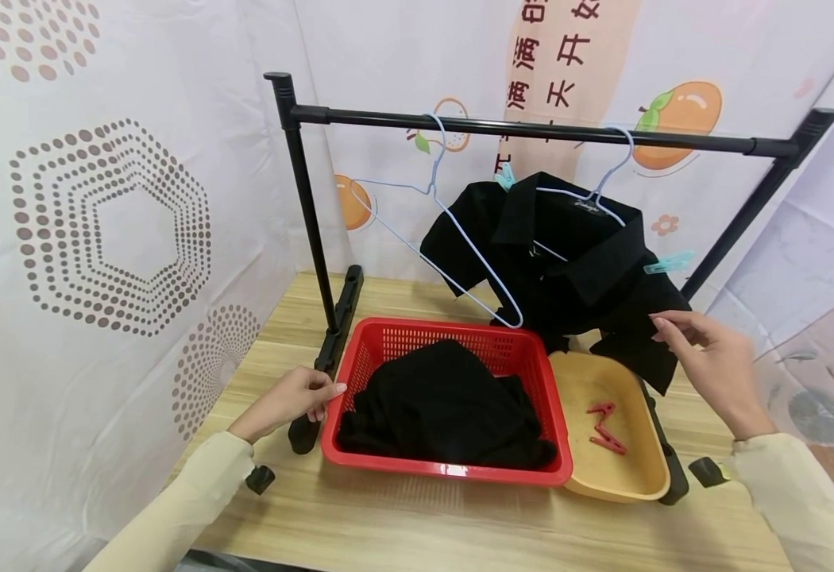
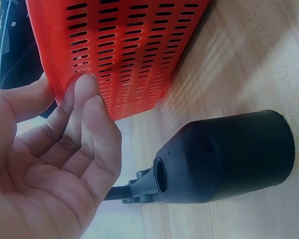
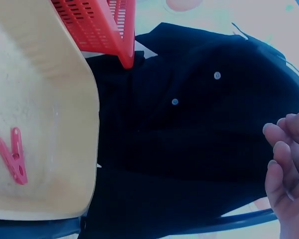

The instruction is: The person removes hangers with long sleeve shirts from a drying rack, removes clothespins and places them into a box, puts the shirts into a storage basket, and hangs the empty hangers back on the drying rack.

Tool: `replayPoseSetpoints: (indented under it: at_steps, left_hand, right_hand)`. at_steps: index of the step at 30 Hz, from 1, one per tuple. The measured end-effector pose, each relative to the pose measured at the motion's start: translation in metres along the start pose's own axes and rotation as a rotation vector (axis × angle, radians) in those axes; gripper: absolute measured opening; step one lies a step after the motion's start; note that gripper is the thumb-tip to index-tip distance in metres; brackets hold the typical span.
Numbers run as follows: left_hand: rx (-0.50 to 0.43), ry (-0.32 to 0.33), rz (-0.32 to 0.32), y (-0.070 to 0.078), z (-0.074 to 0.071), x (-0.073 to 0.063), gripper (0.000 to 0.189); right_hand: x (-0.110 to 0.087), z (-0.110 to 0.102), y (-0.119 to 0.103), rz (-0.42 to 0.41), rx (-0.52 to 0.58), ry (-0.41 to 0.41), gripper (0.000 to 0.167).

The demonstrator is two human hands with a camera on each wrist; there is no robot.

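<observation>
Head view: left hand pinches red basket at its left edge; right hand by black shirt, can't tell if pinching.

Head camera high, facing forward-down; left wrist's close by red basket, right's by black shirt; basket shared

Basket at 6 o'clock is red; collared shirt at 3, black; curtain at 9, white with hexagonal brown dotting.

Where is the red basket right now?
In the head view, the red basket is just below centre, between the left hand and the yellow tray.
</observation>
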State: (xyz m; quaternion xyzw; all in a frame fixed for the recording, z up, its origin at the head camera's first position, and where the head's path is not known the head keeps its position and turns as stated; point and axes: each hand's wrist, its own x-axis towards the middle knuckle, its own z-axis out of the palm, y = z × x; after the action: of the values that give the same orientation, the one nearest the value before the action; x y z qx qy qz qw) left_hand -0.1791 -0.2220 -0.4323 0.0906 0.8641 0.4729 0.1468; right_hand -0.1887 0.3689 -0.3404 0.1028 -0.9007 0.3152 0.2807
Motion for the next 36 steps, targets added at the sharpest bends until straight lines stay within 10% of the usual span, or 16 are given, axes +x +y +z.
replayPoseSetpoints:
  at_steps: [17,36]
  left_hand:
    - [-0.029,-0.005,-0.018,-0.004,0.004,0.005,0.033]
    - [-0.040,-0.005,-0.006,-0.008,0.002,0.002,0.035]
  right_hand:
    - [0.009,-0.007,0.021,0.128,-0.048,0.207,0.034]
    - [0.035,-0.006,0.010,-0.393,-0.378,0.077,0.012]
